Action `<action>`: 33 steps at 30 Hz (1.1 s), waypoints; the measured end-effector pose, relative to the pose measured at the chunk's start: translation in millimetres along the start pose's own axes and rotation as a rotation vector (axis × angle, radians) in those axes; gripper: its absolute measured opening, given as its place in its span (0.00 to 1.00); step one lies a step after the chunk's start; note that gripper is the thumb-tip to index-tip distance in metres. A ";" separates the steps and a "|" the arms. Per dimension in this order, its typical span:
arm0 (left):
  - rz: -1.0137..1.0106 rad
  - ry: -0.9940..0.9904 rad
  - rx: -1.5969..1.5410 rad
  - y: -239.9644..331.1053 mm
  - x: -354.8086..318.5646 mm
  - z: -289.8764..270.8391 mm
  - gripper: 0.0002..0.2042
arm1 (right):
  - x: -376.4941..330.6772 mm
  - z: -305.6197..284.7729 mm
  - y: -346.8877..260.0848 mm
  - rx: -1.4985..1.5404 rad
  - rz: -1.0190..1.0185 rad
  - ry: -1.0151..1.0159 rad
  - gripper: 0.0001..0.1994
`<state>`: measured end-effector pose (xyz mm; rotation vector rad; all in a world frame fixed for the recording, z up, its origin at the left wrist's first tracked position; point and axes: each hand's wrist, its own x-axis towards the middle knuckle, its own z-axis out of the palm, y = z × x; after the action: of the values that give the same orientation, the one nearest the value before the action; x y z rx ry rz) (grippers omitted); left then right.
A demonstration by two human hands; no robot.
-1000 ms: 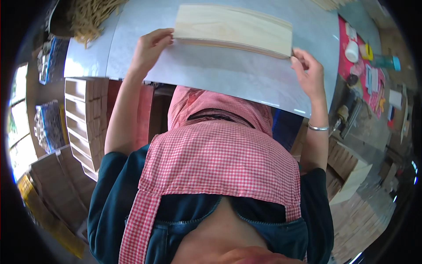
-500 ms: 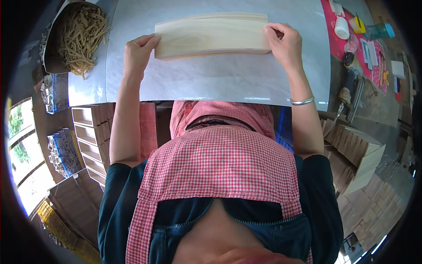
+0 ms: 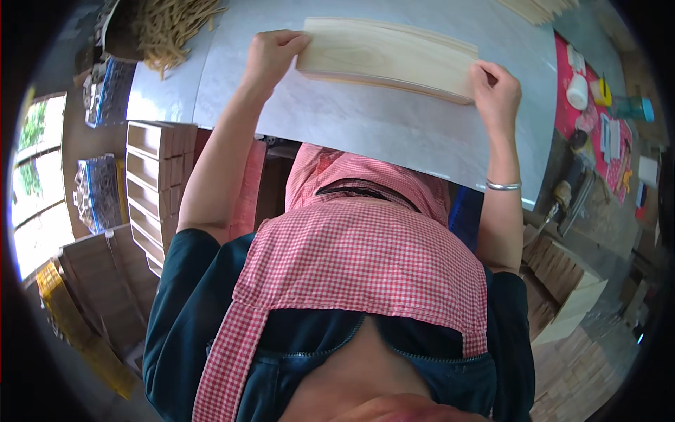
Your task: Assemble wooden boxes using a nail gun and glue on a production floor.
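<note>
A long pale wooden board (image 3: pixel 387 60), apparently the top of a thin stack or a shallow wooden box, lies on the light marbled table (image 3: pixel 337 119). At its left end my left hand (image 3: pixel 274 56) pinches the edge between thumb and fingers. My right hand (image 3: pixel 498 88) grips the opposite end near the right corner, fingers curled in. More pale edges show beneath the front and back of the top piece; how many layers there are I cannot tell.
A bin of tan strips (image 3: pixel 165 32) stands at the far left. Several thin wooden slats (image 3: pixel 538 7) lie at the far right. A red cloth (image 3: pixel 562 84) bears a white bottle (image 3: pixel 577 91) and a teal cup (image 3: pixel 631 107). Wooden boxes (image 3: pixel 146 183) are stacked at the left.
The view has turned, so table and board now slant down to the right and sit further right. Slats have come into view at the far right. Both hands keep hold of the board's ends.
</note>
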<state>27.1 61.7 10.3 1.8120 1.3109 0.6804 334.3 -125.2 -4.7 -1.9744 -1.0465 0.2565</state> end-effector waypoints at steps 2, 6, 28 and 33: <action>-0.026 0.009 0.020 2.4 -1.4 -0.2 0.14 | 0.2 0.2 0.7 0.023 -0.006 -0.012 0.09; -0.086 -0.027 0.065 1.5 0.5 -1.2 0.15 | -4.2 -0.1 7.8 0.059 0.022 -0.012 0.10; -0.096 -0.268 -0.450 -35.5 -87.9 2.0 0.24 | -8.1 73.8 -43.2 0.656 0.013 -0.461 0.24; 0.102 -0.484 -0.595 -6.4 -118.1 44.7 0.27 | 55.7 55.7 -3.2 0.673 0.021 -0.432 0.19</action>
<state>20.6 -61.6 -17.1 1.4296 0.6119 0.5595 338.1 -49.1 -25.0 -1.3405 -1.0237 0.9472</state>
